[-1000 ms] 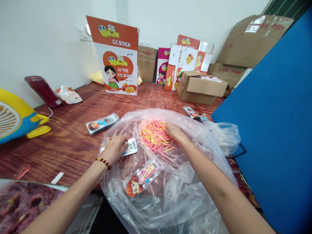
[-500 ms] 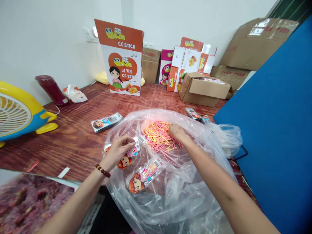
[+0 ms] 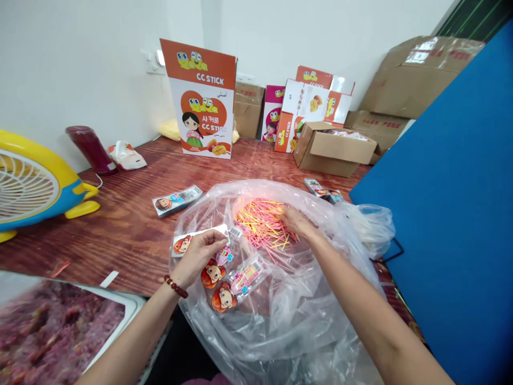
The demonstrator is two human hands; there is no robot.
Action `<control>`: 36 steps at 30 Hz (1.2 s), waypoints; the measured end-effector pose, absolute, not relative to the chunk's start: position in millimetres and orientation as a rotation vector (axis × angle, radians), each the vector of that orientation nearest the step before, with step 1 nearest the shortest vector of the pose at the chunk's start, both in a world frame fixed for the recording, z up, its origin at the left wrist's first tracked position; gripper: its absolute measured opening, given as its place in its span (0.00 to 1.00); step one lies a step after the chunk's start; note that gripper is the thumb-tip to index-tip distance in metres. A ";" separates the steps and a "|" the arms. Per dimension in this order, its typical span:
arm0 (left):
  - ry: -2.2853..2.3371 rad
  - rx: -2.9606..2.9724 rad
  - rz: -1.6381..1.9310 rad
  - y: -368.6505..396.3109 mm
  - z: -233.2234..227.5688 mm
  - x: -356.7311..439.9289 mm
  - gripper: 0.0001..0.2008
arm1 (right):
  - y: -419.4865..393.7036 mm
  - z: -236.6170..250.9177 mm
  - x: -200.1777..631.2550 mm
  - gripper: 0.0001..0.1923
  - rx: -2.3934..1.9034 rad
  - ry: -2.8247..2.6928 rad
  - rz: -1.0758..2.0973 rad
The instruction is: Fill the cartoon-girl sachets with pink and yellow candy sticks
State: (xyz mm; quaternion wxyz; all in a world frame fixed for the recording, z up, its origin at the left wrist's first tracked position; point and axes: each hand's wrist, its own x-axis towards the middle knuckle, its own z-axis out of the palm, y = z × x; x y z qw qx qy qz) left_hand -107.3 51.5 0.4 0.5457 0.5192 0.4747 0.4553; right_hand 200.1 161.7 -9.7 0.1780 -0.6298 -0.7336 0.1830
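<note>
On the dark red wooden bench [image 3: 120, 235], which has a strong wavy grain, lies a big clear plastic bag [image 3: 288, 299], crumpled and shiny, open toward the near side. The left hand [image 3: 198, 255] is at the left rim of the bag; its fingers are bent around a flat, long packet [image 3: 200, 239] with a cartoon face at its left end, and they pinch it from the near side. A bracelet of dark round beads [image 3: 175, 286] sits on that wrist. Just near of this hand two more flat packets [image 3: 230, 283] with orange-haired cartoon heads lie inside the bag.

The right hand [image 3: 295, 222] is deeper in the bag, resting on the right edge of a loose heap of thin pink and yellow sticks [image 3: 262, 224]. Its fingers are spread low over them; I cannot tell if it grips any.

Far left on the bench lies another long packet [image 3: 177, 200]. At the left edge stands a round yellow and blue fan [image 3: 32, 187]. On the far side stands a tall orange and white carton [image 3: 204, 99], and to the right an open brown cardboard box [image 3: 332, 149].
</note>
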 end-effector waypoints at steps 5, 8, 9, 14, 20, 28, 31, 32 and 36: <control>1.135 1.177 1.077 47.1 -0.3 -106.8 0.15 | 156.9 -8.5 199.8 0.10 -1.782 -2.111 0.568; 1.134 1.132 1.074 44.6 -2.4 -108.4 0.15 | 152.2 -15.1 200.2 0.09 -1.786 -2.045 0.601; 1.133 1.111 1.079 43.8 -3.3 -109.2 0.16 | 149.8 -18.3 200.6 0.09 -1.788 -2.016 0.621; 1.115 1.009 1.117 40.0 -8.5 -112.0 0.18 | 134.9 -34.3 203.1 0.09 -1.751 -1.852 0.752; 1.132 1.029 1.095 40.1 -10.9 -112.1 0.17 | 124.8 -47.9 196.1 0.11 -1.615 -1.597 0.909; 1.118 1.002 1.103 39.6 -5.0 -113.5 0.18 | 102.4 -55.6 188.6 0.18 -1.426 -1.401 0.883; 1.116 0.986 1.097 37.6 -6.8 -112.5 0.19 | 91.9 -61.0 186.9 0.16 -1.349 -1.371 0.826; 1.118 0.985 1.089 37.4 -7.5 -112.1 0.19 | 89.0 -62.2 185.9 0.15 -1.304 -1.350 0.849; 1.133 0.986 1.100 38.7 -8.8 -110.0 0.17 | 78.8 -62.5 181.0 0.12 -1.236 -1.359 0.854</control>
